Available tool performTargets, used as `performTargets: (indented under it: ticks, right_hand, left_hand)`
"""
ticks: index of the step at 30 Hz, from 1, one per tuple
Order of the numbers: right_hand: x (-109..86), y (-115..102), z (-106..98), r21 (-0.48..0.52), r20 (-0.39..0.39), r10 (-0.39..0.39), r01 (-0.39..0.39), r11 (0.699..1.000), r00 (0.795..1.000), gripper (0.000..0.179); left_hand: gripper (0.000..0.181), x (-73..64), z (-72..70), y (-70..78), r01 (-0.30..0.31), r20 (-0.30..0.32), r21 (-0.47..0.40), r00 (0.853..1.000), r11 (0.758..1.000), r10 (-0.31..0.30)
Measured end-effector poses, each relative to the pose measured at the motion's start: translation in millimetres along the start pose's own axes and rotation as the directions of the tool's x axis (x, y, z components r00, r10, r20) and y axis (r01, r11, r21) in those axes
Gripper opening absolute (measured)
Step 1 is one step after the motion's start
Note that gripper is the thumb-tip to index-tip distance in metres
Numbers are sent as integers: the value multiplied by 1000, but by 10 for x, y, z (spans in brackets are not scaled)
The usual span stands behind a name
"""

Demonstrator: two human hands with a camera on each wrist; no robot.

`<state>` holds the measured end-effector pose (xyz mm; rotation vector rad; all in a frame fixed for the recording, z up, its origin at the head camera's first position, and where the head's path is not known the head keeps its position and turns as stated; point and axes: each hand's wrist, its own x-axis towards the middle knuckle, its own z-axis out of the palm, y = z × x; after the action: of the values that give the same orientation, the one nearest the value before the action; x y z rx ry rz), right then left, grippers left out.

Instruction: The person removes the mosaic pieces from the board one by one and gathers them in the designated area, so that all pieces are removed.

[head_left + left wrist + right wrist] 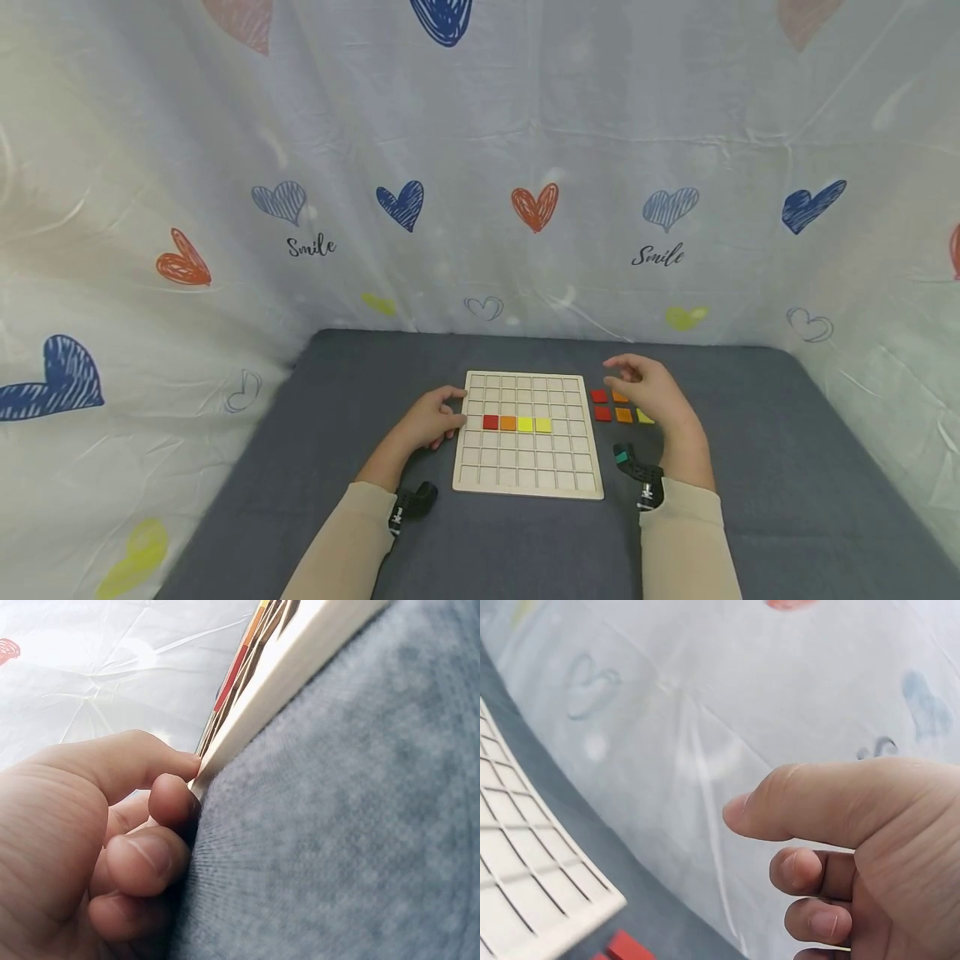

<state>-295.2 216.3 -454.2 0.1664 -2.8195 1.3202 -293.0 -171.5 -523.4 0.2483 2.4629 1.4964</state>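
A pale wooden grid board (517,481) lies on the dark cloth. In one row on it sit a red tile (491,422), an orange tile (507,423) and two yellow tiles (534,425). My left hand (431,419) touches the board's left edge with thumb and index finger, the other fingers loosely bent beside it. Above the loose tiles right of the board hovers my right hand (654,390), thumb and fingers apart, nothing between them. Those loose tiles include red ones (602,413), orange ones (623,415) and a yellow one (645,416), partly covered by the hand.
A dark grey cloth (360,367) covers the table. Behind and at the sides hangs a white curtain (480,250) printed with hearts and "Smile". Each wrist wears a black camera mount, one on the left (415,500) and one on the right (637,467).
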Motion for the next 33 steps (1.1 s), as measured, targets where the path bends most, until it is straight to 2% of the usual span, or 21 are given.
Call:
performTargets:
  ticks: [11, 18, 23, 28, 33]
  right_hand:
    - [75, -307, 359, 10, 86, -100, 100, 995, 991, 28]
    - [95, -468, 646, 20, 176, -194, 194, 981, 965, 27]
    - [88, -586, 856, 5, 255, -222, 228, 974, 941, 26]
    - [49, -734, 1075, -85, 315, -212, 250, 965, 925, 26]
    - [5, -803, 1276, -240, 332, -210, 298, 924, 920, 30]
  left_hand:
    - [53, -4, -2, 16, 0, 4, -3, 1000, 1000, 0]
    - [53, 10, -1, -4, -3, -5, 9, 1000, 1000, 3]
    - [53, 11, 8, -2, 3, -5, 11, 1000, 1000, -3]
    - [52, 13, 9, -1, 9, -4, 14, 1000, 1000, -9]
    - [52, 16, 7, -11, 6, -2, 8, 1000, 1000, -6]
